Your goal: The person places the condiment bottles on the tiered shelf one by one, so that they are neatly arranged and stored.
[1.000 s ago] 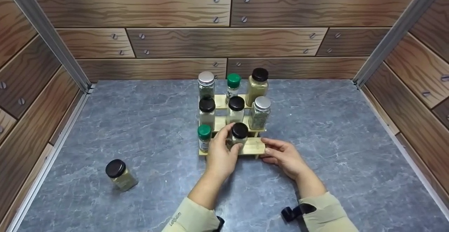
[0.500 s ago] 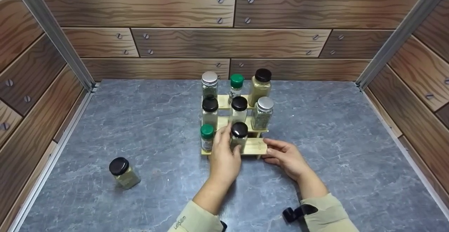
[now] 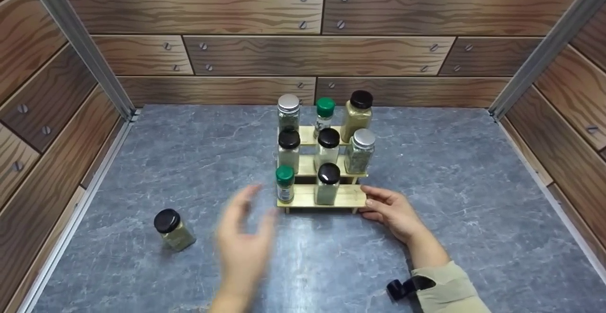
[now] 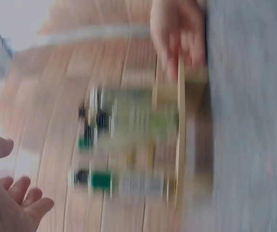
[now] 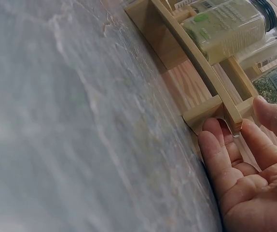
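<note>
A three-tier wooden spice rack [image 3: 350, 196] stands mid-table, carrying several spice jars. On its bottom shelf are a small green-capped jar [image 3: 285, 185] at the left and a black-capped jar [image 3: 327, 185] near the middle. My left hand [image 3: 246, 244], blurred, is apart from the rack at its front left, fingers spread and holding nothing. At the bottom shelf's right end, my right hand [image 3: 393, 213] grips the board, with fingers above and below it in the left wrist view. Another black-capped jar [image 3: 175, 230] stands alone on the table at the left.
The middle tier bears two black-capped jars and a silver-capped jar [image 3: 360, 152]. On the top tier are a silver-capped jar [image 3: 289, 114], a green-capped jar [image 3: 325, 114] and a tall black-capped jar [image 3: 357, 116]. Wood-patterned walls [image 3: 255, 7] enclose the grey marbled table [image 3: 450, 161].
My left hand has let go of the black-capped jar on the bottom shelf and moved left, away from the rack. The right hand stays at the shelf's end.
</note>
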Tool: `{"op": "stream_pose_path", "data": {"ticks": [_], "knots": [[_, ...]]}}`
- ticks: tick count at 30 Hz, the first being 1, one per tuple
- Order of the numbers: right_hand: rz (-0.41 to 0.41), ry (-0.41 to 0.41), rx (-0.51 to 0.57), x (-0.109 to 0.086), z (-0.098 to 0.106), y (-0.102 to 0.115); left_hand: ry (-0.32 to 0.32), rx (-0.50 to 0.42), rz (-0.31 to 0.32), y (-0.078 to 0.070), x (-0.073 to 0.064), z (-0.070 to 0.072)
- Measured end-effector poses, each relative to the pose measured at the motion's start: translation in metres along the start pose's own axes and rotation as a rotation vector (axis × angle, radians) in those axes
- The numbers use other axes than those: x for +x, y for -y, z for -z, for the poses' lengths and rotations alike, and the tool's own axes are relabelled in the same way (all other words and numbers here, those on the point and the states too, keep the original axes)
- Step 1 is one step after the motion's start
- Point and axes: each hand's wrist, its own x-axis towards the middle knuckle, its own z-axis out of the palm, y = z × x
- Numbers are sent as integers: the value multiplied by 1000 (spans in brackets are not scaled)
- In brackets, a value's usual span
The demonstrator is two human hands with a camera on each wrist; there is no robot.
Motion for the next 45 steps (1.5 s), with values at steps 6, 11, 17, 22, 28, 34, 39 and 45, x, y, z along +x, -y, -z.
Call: {"op": "stream_pose_path", "data": {"ticks": [6, 11, 17, 22, 28, 34, 39, 45], "knots": [[-4, 7, 10, -2, 4, -1, -375, -79, 271, 25, 25, 82], [5, -7, 29, -4, 9, 0, -335, -3, 516, 56, 35, 128], [-6, -6, 40, -5, 11, -1, -175, 13, 604, 87, 25, 138], [-2, -4, 45, -5, 11, -2, -127, 52, 630, 96, 25, 131], [-3, 0, 47, -5, 9, -1, -99, 101, 656, 101, 23, 129], [-18, 13, 38, -3, 6, -2, -181, 53, 548, 89, 14, 123], [-9, 15, 32, -1, 5, -1, -81, -124, 327, 54, 10, 99], [-6, 14, 20, 2, 3, -2, 275, -261, 180, 17, 11, 40]]}}
